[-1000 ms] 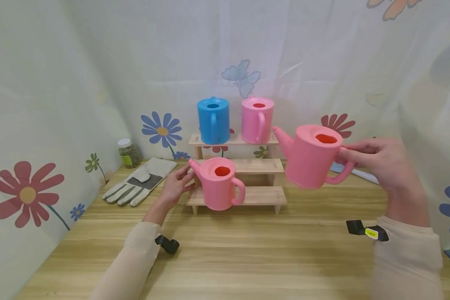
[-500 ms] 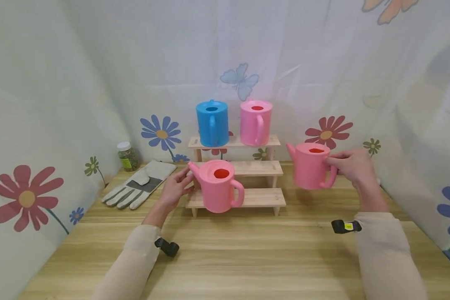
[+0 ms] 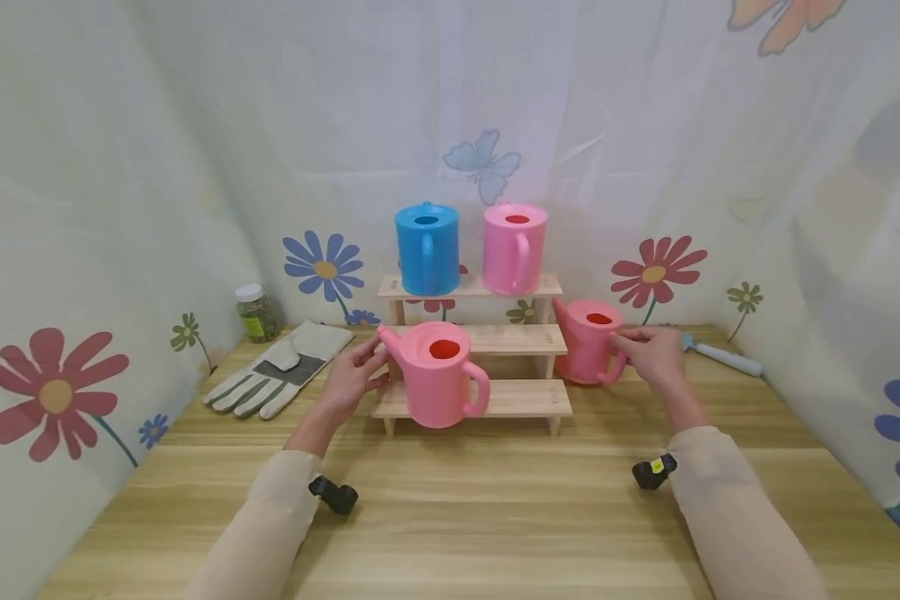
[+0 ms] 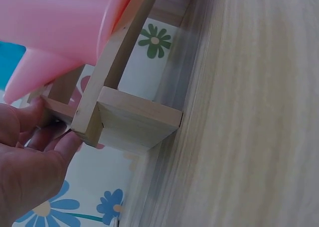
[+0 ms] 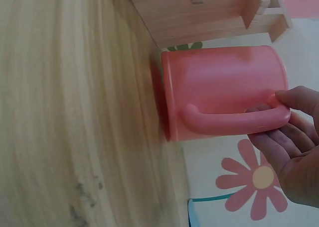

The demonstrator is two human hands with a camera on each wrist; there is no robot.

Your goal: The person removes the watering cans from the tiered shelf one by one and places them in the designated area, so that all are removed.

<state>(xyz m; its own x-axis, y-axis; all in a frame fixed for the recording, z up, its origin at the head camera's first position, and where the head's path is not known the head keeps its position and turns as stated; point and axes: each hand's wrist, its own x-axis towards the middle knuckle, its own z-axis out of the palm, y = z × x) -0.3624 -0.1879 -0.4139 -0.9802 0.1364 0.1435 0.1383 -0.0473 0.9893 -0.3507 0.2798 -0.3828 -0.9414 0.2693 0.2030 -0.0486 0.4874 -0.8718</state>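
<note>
My left hand (image 3: 347, 385) grips the left end of the three-step wooden stand (image 3: 517, 396); the left wrist view shows thumb and fingertips around its wood (image 4: 89, 110). On a lower step sits a pink watering can (image 3: 437, 387), spout to the left, close to that hand. With my right hand (image 3: 654, 354) I pinch the upper handle of another pink can (image 3: 587, 350), upright just right of the stand. Its base is close to the table in the right wrist view (image 5: 224, 82); whether it touches, I cannot tell.
The top step holds a blue watering can (image 3: 428, 250) and a lighter pink one (image 3: 515, 250). At the left lie a glove (image 3: 281, 367) and a jar (image 3: 257, 314). A light-handled tool (image 3: 727, 359) lies behind my right hand. A printed curtain hangs behind the table (image 3: 495, 517).
My right hand has carried its pink can left and down, from in front on the right to beside the stand. The left hand has stayed at the stand's end.
</note>
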